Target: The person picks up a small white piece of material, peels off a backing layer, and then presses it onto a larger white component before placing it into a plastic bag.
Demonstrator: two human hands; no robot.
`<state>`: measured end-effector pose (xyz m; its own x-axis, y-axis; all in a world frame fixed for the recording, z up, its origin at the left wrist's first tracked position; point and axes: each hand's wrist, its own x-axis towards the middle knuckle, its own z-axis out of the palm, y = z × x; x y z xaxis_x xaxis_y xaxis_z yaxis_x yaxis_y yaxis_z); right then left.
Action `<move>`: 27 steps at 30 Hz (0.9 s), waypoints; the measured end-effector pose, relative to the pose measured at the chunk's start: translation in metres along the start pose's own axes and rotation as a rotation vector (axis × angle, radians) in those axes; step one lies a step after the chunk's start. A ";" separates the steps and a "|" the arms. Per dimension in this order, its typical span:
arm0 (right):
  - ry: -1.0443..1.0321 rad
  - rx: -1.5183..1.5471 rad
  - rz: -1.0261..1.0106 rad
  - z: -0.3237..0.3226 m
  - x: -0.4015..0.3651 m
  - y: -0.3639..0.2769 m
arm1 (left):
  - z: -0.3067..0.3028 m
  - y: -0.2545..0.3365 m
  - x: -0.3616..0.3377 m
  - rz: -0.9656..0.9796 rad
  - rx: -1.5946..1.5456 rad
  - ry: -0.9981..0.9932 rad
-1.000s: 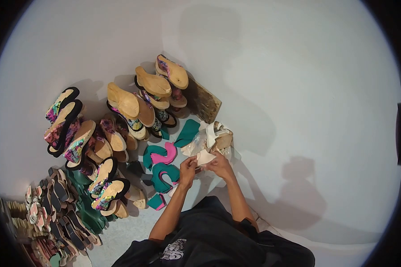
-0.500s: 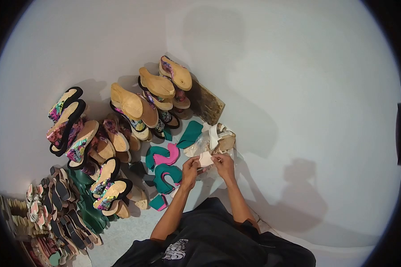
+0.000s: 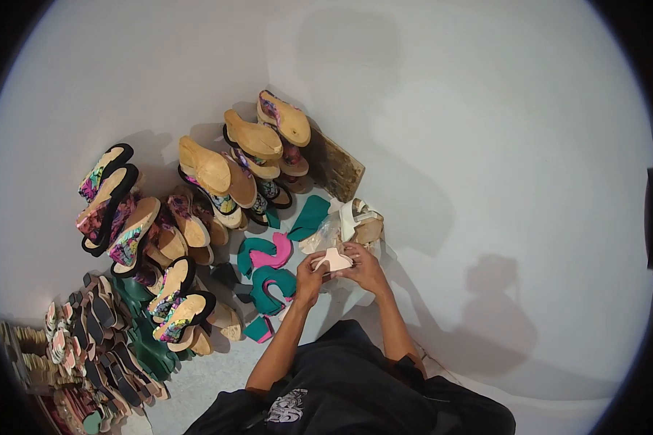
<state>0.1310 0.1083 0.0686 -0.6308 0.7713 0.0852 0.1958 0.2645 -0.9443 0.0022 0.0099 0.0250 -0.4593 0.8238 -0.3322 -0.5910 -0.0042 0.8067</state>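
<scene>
A pale pinkish, flat cut piece (image 3: 334,259) with a curved outline, like a shoe upper part, is held between both hands in front of my body. My left hand (image 3: 309,278) pinches its left edge. On the opposite side my right hand (image 3: 366,272) grips the right edge, fingers partly behind the piece. Just beyond the hands lie a clear plastic bag (image 3: 328,233) and a white-strapped sandal-like item (image 3: 364,223). Teal cut pieces (image 3: 270,280) and a pink curved piece (image 3: 272,251) rest to the left of my left hand.
Stacked sandals on wooden lasts (image 3: 209,165) with patterned straps stand along the left wall. A wooden board (image 3: 337,168) leans in the corner. Dark soles (image 3: 103,310) and green shoe forms (image 3: 149,348) pile at lower left. A bare wall (image 3: 530,181) rises on the right.
The pale piece has been turned so its curved edge faces up. My right hand has shifted slightly left and down around it, bringing the hands closer together.
</scene>
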 end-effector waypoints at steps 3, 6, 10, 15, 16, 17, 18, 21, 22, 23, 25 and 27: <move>-0.161 0.128 0.114 -0.005 0.000 0.019 | 0.000 0.001 -0.002 0.009 0.018 0.010; -0.210 0.172 0.191 -0.004 -0.003 0.026 | 0.001 0.005 -0.001 -0.040 0.050 -0.005; -0.235 0.176 0.131 0.003 -0.006 0.032 | -0.011 0.009 -0.011 -0.012 0.133 -0.003; -0.317 0.113 0.184 0.024 -0.018 0.011 | -0.057 0.027 -0.025 0.083 0.592 -0.240; -0.353 0.094 0.152 0.029 -0.019 0.012 | -0.061 0.033 -0.030 0.132 0.753 -0.332; -0.368 0.102 0.154 0.035 -0.019 0.017 | -0.063 0.037 -0.036 0.189 0.820 -0.328; -0.477 0.117 0.163 0.042 -0.018 0.024 | -0.065 0.040 -0.040 0.184 0.820 -0.312; -0.558 0.223 0.237 0.068 -0.022 0.037 | -0.066 0.049 -0.054 0.162 0.868 -0.187; -0.507 0.313 0.303 0.077 -0.025 0.037 | -0.067 0.047 -0.058 0.161 0.868 -0.174; -0.517 0.315 0.302 0.083 -0.027 0.036 | -0.067 0.042 -0.062 0.130 0.724 0.014; -0.420 0.476 0.421 0.092 -0.031 0.029 | -0.097 0.000 -0.057 0.228 0.552 0.206; -0.429 0.512 0.463 0.097 -0.036 0.032 | -0.099 0.002 -0.074 0.129 0.421 0.204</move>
<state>0.0866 0.0331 0.0040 -0.8232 0.4213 -0.3806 0.2051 -0.4044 -0.8913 -0.0304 -0.1067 0.0025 -0.6570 0.7032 -0.2716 -0.2206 0.1651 0.9613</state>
